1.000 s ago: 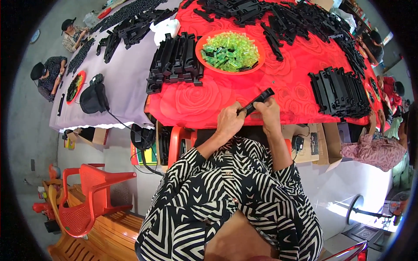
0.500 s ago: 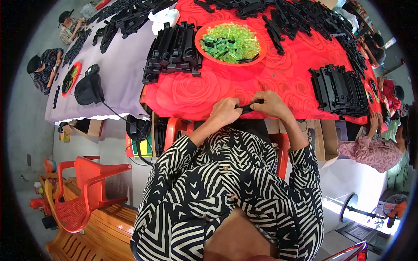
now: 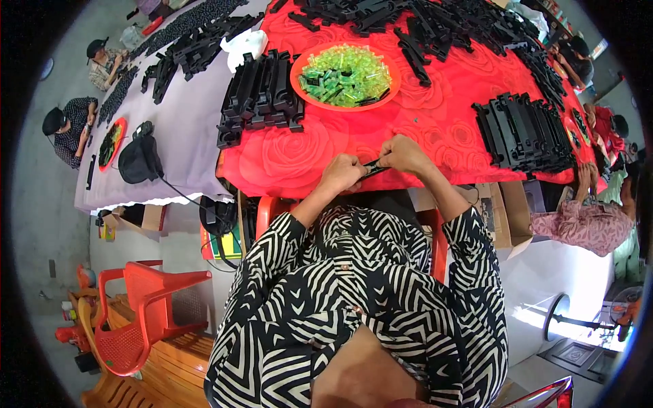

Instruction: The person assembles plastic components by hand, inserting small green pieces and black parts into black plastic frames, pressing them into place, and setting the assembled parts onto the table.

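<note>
Above the front edge of the red cloth, my left hand is closed on one end of a slim black plastic part. My right hand grips its other end, fingers and thumb pinched together. The part is held aslant, its right end slightly farther away, and my fingers cover much of it. Beyond my hands sits an orange-red plate heaped with small translucent yellow-green tubes. Stacked long black plastic parts lie left of the plate, and a neat row of similar ones lies to the right.
Loose black parts cover the far side of the red-covered table. On the grey cloth at left rest a black cap and another plate. A red chair stands lower left. Other people sit around the tables.
My right hand has moved slightly left and up, and the black part is now more tilted. Both hands still hold it. The whole view has shifted a little.
</note>
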`<state>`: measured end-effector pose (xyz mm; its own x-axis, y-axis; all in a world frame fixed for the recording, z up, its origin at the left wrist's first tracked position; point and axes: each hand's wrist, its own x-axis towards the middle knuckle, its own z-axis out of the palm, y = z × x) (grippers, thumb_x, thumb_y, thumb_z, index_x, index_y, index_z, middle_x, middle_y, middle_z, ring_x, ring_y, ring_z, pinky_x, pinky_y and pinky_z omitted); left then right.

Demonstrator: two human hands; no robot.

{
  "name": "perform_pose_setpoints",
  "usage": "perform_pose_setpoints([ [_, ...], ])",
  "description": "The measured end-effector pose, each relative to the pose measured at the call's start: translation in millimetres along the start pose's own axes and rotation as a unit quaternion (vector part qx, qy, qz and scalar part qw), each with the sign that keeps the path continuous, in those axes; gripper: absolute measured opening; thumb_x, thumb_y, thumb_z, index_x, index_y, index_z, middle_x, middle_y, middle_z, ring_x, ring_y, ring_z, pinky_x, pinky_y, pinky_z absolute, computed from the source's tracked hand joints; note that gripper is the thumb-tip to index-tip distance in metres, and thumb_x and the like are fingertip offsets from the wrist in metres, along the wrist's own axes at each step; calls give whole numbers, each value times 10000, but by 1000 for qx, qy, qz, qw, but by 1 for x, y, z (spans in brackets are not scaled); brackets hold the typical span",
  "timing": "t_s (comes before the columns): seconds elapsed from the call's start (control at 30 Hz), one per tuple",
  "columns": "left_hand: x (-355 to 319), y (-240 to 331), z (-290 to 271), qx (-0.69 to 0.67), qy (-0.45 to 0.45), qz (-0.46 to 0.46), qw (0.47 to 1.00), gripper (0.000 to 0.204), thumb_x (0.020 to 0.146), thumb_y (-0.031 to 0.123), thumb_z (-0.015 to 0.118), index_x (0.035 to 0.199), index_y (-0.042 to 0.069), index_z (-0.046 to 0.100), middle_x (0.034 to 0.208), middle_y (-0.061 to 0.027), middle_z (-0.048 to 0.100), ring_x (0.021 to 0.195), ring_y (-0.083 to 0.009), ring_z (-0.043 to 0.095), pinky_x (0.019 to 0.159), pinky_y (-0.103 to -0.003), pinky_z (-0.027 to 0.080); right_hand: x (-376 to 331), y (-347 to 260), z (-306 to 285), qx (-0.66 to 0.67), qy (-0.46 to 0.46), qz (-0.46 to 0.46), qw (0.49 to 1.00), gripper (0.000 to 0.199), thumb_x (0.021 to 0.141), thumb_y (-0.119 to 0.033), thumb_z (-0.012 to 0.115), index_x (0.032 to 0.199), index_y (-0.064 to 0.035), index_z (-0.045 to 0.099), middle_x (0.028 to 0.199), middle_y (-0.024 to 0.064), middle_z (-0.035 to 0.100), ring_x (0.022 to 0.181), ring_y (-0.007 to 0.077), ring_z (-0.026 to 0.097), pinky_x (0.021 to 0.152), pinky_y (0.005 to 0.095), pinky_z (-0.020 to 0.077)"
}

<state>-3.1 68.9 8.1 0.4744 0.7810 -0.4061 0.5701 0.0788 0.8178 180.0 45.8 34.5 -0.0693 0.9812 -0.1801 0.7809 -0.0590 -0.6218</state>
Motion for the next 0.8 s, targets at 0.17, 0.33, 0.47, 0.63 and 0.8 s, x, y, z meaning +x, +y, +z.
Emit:
perform_pose_setpoints([
  [0.17, -2, 3, 0, 7, 3, 8, 1000, 273, 739, 270, 568, 637, 18, 587, 540, -79, 600, 473, -146, 588, 487, -285, 459, 3, 3, 2, -14, -16, 4, 1000, 139, 603, -202, 673, 671, -82, 654, 653, 139, 609, 638, 267, 609, 587, 370, 465],
  [0.33, 0, 5, 1, 43, 9, 7, 999, 297, 728, 295, 558, 627, 17, 590, 536, -83, 602, 476, -155, 591, 503, -289, 467, 4, 9, 2, 2, -22, -4, 1000, 157, 606, -226, 679, 667, -84, 653, 648, 143, 604, 641, 267, 607, 582, 371, 458],
  [0.47, -2, 9, 0, 66, 14, 9, 998, 307, 724, 305, 553, 625, 18, 594, 537, -83, 604, 475, -159, 591, 513, -291, 469, 3, 3, -1, -4, -35, 11, 999, 168, 609, -245, 677, 665, -89, 651, 645, 142, 602, 648, 273, 607, 579, 372, 454],
  [0.63, -4, 10, 2, 58, 14, 5, 998, 297, 724, 295, 566, 634, 13, 599, 542, -86, 606, 472, -161, 590, 508, -290, 467, 5, 3, 3, -40, -17, 7, 999, 172, 610, -244, 675, 665, -83, 647, 654, 153, 602, 665, 285, 611, 594, 374, 463],
  [0.8, -4, 8, 7, 34, 47, -15, 998, 262, 722, 266, 579, 631, 24, 616, 548, -84, 610, 478, -161, 595, 498, -280, 463, 5, -4, 3, -67, 5, 5, 998, 133, 588, -169, 702, 649, -68, 639, 602, 124, 601, 581, 230, 596, 552, 351, 447],
])
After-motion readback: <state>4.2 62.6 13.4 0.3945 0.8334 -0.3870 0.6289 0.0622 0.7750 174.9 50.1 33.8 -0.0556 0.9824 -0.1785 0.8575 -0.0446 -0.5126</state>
